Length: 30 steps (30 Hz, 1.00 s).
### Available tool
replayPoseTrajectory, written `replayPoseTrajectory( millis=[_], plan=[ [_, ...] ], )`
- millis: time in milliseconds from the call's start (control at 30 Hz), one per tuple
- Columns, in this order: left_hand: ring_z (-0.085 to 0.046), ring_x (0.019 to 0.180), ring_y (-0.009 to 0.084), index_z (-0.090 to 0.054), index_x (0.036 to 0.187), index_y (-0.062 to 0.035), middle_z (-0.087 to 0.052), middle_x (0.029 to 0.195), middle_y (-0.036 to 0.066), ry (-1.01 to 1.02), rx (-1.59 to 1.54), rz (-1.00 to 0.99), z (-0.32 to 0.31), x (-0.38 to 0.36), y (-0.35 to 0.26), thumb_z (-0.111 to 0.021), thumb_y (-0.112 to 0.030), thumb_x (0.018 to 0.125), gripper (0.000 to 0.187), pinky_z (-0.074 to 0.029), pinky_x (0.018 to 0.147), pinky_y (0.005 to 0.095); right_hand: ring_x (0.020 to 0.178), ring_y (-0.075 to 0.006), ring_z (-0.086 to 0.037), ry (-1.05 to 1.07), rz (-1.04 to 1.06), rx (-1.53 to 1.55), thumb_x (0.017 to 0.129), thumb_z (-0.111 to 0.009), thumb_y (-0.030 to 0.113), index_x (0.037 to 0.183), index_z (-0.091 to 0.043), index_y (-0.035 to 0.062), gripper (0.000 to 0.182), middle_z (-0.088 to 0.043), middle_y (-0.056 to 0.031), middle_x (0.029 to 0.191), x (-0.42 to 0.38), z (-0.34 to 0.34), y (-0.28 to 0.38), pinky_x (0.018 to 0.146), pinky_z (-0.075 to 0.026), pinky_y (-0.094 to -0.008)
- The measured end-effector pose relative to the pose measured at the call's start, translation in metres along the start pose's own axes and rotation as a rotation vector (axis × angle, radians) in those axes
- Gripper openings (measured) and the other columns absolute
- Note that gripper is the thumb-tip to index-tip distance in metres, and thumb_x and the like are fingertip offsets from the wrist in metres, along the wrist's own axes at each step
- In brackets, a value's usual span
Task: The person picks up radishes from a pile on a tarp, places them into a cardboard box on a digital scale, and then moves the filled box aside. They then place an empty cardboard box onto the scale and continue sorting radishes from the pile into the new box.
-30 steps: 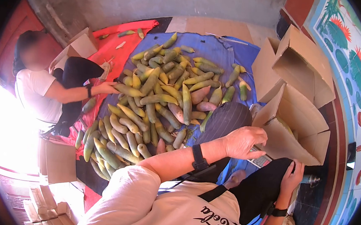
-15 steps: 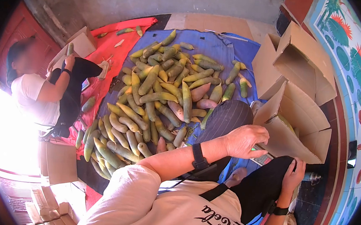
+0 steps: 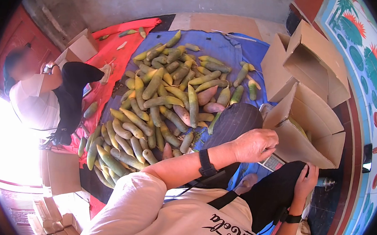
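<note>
Far left, a co-worker (image 3: 36, 102) sits on the floor by a red sheet (image 3: 118, 56), arms drawn in near a small carton (image 3: 84, 47); well apart from the wearer's hands. Centre: a pile of long green-yellow fruit (image 3: 163, 102), a few pinkish, spread over a blue sheet (image 3: 222, 45). A dark striped cloth object (image 3: 236, 123) lies between pile and wearer; what it is, cannot tell. Left hand (image 3: 256, 145), black band on the wrist, hovers knuckles-up with fingers curled together, just above a small scale (image 3: 272, 162) that is partly hidden under it; whether it pinches anything, cannot tell. Judgement: the step in hand is work at the scale, beside the open cardboard box (image 3: 309, 139). The next move calls for a clear scale top and a fruit within reach; the pile lies across the striped object, so that reach is obstructed. More boxes (image 3: 306, 64) stand behind. Right hand (image 3: 306, 180) rests on the black trouser leg (image 3: 275, 193), fingers bent, holding nothing visible.
</note>
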State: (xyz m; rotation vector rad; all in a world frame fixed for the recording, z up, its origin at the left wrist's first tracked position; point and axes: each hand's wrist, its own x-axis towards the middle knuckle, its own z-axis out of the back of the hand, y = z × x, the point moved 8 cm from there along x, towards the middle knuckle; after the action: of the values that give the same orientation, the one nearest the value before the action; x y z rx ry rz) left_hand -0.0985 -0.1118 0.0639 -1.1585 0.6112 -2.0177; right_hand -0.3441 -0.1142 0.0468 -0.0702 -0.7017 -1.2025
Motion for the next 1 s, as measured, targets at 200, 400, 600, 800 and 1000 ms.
replayPoseTrajectory(
  millis=[200, 400, 600, 800, 1000],
  plan=[
    [-0.058, 0.085, 0.0321, -0.056, 0.085, 0.0001, -0.057, 0.087, 0.013, 0.021, 0.030, -0.009, -0.001, 0.001, -0.002, -0.059, -0.008, 0.080, 0.010, -0.047, 0.077, 0.0382, 0.091, -0.0362, -0.056, 0.010, -0.016, 0.000, 0.085, -0.052, 0.002, 0.098, -0.060, 0.0000, 0.015, -0.058, -0.0179, 0.095, -0.001, 0.000, -0.002, 0.082, -0.044, -0.0385],
    [-0.057, 0.085, 0.0329, -0.056, 0.086, 0.0009, -0.057, 0.089, 0.013, -0.005, 0.028, -0.007, -0.001, 0.001, 0.000, -0.056, -0.008, 0.083, 0.010, -0.047, 0.078, 0.0391, 0.092, -0.0365, -0.056, 0.006, -0.020, -0.003, 0.085, -0.052, 0.002, 0.098, -0.060, -0.0003, 0.015, -0.058, -0.0184, 0.096, 0.000, 0.001, 0.000, 0.083, -0.044, -0.0386],
    [-0.057, 0.087, 0.0336, -0.054, 0.092, 0.0009, -0.056, 0.090, 0.013, -0.043, 0.009, 0.018, 0.001, 0.001, 0.002, -0.056, -0.005, 0.082, 0.012, -0.048, 0.077, 0.0396, 0.091, -0.0370, -0.056, 0.009, -0.027, -0.007, 0.085, -0.052, 0.002, 0.096, -0.060, -0.0009, 0.013, -0.058, -0.0187, 0.096, 0.000, -0.001, -0.001, 0.082, -0.044, -0.0385],
    [-0.058, 0.090, 0.0342, -0.051, 0.103, -0.0008, -0.058, 0.095, 0.015, -0.002, 0.027, 0.050, 0.002, 0.001, 0.000, -0.062, -0.007, 0.077, 0.030, -0.048, 0.080, 0.0395, 0.092, -0.0370, -0.056, 0.002, -0.013, -0.011, 0.085, -0.053, 0.002, 0.097, -0.060, -0.0009, 0.014, -0.058, -0.0189, 0.097, 0.001, 0.000, 0.004, 0.082, -0.044, -0.0387],
    [-0.057, 0.096, 0.0344, -0.050, 0.107, -0.0010, -0.058, 0.100, 0.016, 0.000, 0.021, 0.039, 0.003, 0.000, -0.001, -0.064, -0.013, 0.076, 0.036, -0.047, 0.085, 0.0399, 0.090, -0.0367, -0.056, -0.003, -0.009, 0.021, 0.083, -0.054, 0.001, 0.096, -0.060, -0.0014, 0.014, -0.058, -0.0189, 0.095, 0.005, 0.002, 0.011, 0.081, -0.045, -0.0387]
  ],
)
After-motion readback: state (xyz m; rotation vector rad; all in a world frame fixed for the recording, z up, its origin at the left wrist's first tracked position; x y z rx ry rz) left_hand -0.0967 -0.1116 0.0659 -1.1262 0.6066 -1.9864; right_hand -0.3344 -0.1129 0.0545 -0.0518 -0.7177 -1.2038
